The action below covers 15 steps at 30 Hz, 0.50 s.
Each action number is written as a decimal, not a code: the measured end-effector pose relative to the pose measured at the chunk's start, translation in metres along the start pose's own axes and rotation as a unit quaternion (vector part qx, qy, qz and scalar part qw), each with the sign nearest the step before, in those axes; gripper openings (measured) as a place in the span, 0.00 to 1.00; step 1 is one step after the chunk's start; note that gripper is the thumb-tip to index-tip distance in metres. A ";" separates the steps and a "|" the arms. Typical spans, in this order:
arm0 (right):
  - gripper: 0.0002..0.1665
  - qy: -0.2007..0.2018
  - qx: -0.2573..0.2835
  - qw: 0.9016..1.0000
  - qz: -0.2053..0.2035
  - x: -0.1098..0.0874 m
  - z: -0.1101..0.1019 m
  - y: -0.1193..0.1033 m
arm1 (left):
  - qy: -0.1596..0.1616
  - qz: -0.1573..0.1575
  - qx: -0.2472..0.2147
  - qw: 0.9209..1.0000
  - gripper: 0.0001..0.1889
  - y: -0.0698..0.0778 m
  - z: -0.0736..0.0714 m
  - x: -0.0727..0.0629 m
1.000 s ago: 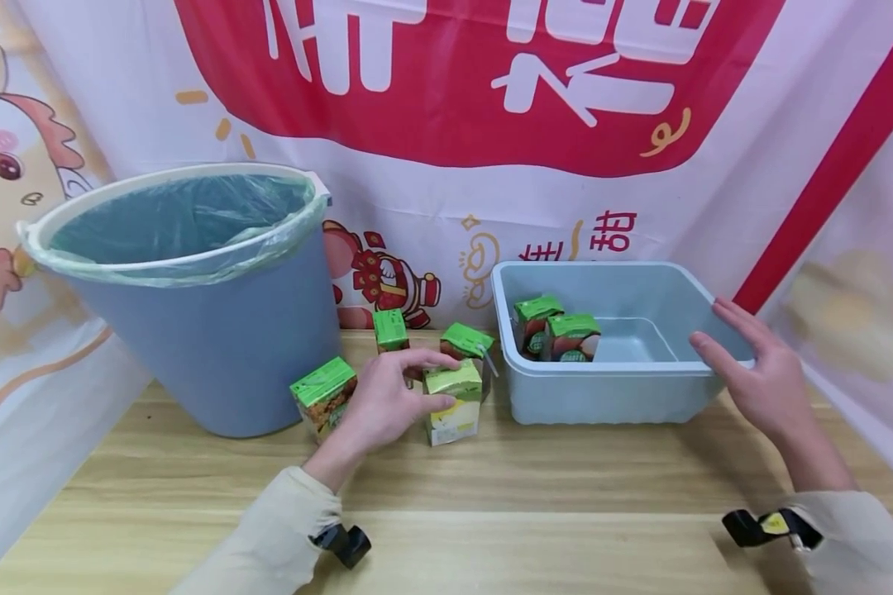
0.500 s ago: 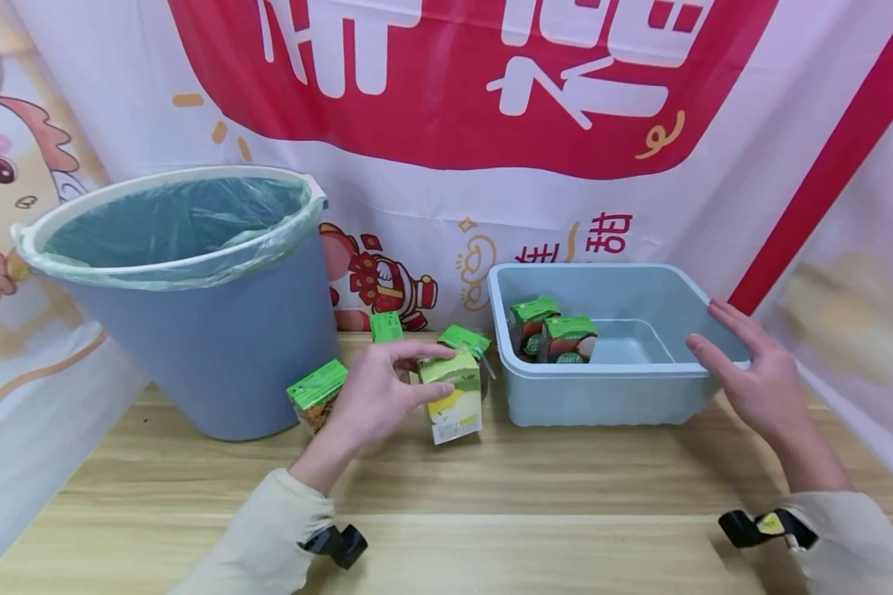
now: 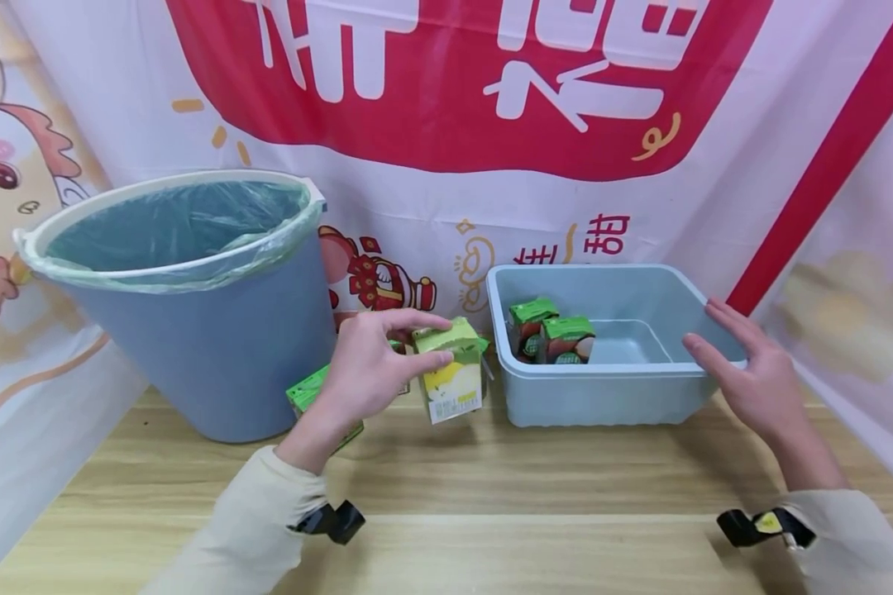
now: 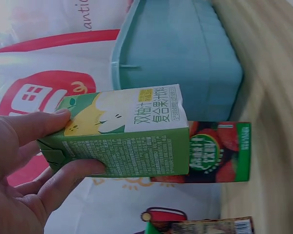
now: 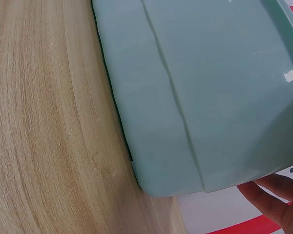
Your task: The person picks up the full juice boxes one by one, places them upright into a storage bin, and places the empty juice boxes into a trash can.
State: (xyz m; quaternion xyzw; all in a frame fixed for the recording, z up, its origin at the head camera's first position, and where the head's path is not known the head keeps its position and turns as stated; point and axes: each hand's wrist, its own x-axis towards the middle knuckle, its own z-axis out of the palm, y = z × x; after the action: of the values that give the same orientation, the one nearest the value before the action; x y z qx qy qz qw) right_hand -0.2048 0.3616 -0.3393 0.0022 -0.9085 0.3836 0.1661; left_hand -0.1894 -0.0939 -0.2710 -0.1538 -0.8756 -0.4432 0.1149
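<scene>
My left hand [image 3: 363,364] pinches a juice carton [image 3: 454,382] near its top, thumb on the front and fingers behind. Yellow and white fruit art and a green side panel mark this carton, tilted over the table in the head view. In the left wrist view it overlaps a red-and-green juice carton [image 4: 224,152] standing behind it. My right hand [image 3: 762,380] rests at the right end of a light-blue plastic bin [image 3: 610,401], fingers fairly straight and thumb over the front rim. Two green-topped cartons [image 3: 570,339] stand inside the bin's left end.
A tall blue trash can [image 3: 268,355] with a green liner stands at the left. Beside it, a green-topped carton [image 3: 307,388] is partly hidden by my left hand. A printed cloth [image 3: 417,198] hangs behind the wooden table [image 3: 536,487].
My left hand has lifted the yellow juice carton upward from the table and tilted it. The right hand stays at the bin's rim.
</scene>
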 end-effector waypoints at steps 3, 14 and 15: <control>0.45 -0.001 0.000 1.000 0.001 0.000 0.001 0.001 | 0.006 -0.002 0.006 1.000 0.18 0.008 -0.006 0.004; 0.46 -0.002 0.004 1.000 -0.003 0.000 0.001 0.000 | 0.038 0.043 0.009 0.998 0.17 0.039 -0.021 0.031; 0.46 -0.002 0.004 1.000 -0.002 0.000 0.001 0.000 | 0.042 0.043 0.006 0.998 0.17 0.042 -0.021 0.034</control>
State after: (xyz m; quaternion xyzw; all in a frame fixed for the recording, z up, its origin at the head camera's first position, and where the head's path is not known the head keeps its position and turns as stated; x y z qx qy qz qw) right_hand -0.2051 0.3612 -0.3400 0.0056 -0.9071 0.3872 0.1653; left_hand -0.2040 -0.0816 -0.2168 -0.1722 -0.8653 -0.4385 0.1713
